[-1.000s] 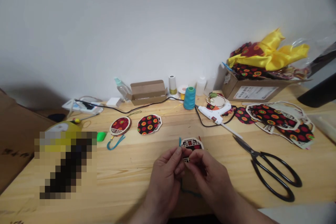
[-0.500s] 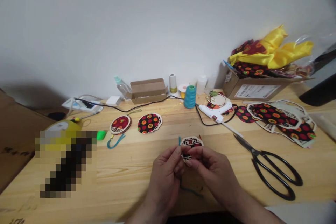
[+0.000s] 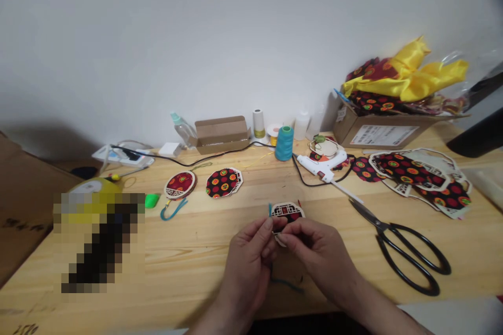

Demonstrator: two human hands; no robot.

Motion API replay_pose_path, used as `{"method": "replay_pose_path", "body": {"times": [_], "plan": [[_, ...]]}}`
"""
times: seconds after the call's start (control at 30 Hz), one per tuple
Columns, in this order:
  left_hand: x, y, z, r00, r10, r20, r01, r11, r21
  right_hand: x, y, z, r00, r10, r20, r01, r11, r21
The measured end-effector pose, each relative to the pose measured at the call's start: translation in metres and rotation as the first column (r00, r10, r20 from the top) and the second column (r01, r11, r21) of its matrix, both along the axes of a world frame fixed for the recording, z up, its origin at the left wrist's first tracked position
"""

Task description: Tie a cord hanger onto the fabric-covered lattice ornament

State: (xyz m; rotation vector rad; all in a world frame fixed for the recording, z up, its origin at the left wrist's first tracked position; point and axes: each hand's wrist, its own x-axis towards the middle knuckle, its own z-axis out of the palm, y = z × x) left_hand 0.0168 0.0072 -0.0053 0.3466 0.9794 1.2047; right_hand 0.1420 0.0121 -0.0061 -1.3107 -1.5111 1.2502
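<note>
My left hand (image 3: 247, 256) and my right hand (image 3: 318, 254) meet over the wooden table (image 3: 188, 251) and pinch a small round wooden lattice ornament (image 3: 288, 212) with red patterned fabric inside. A teal cord (image 3: 285, 283) hangs from it below my hands, and a short teal end sticks up at its left edge. Only the ornament's upper half shows above my fingers.
Black scissors (image 3: 404, 254) lie to the right, a white glue gun (image 3: 324, 166) behind them. A teal thread spool (image 3: 284, 143), a small cardboard box (image 3: 222, 134), two finished fabric pieces (image 3: 223, 183), a fabric-filled carton (image 3: 387, 131) and loose patterned cutouts (image 3: 424, 178) line the back.
My fingers have closed a little further over the ornament, which now sits slightly higher and farther from me. Nothing else on the table moved.
</note>
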Motion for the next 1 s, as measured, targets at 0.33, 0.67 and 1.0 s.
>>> {"method": "replay_pose_path", "body": {"times": [0.33,0.67,1.0], "plan": [[0.0,-0.001,-0.003,0.997,-0.032,0.071,0.031,0.999,0.017,0.001,-0.002,0.012,0.98,-0.179,-0.093,0.193,0.964,0.184],[-0.003,-0.003,-0.003,0.989,-0.078,0.124,0.077,0.997,0.01,-0.011,-0.007,-0.004,0.994,-0.112,0.017,0.103,0.956,0.274],[-0.004,-0.004,-0.001,0.992,-0.05,0.114,0.053,0.998,-0.02,-0.009,-0.009,-0.007,0.997,-0.054,0.064,0.035,0.966,0.257]]}}
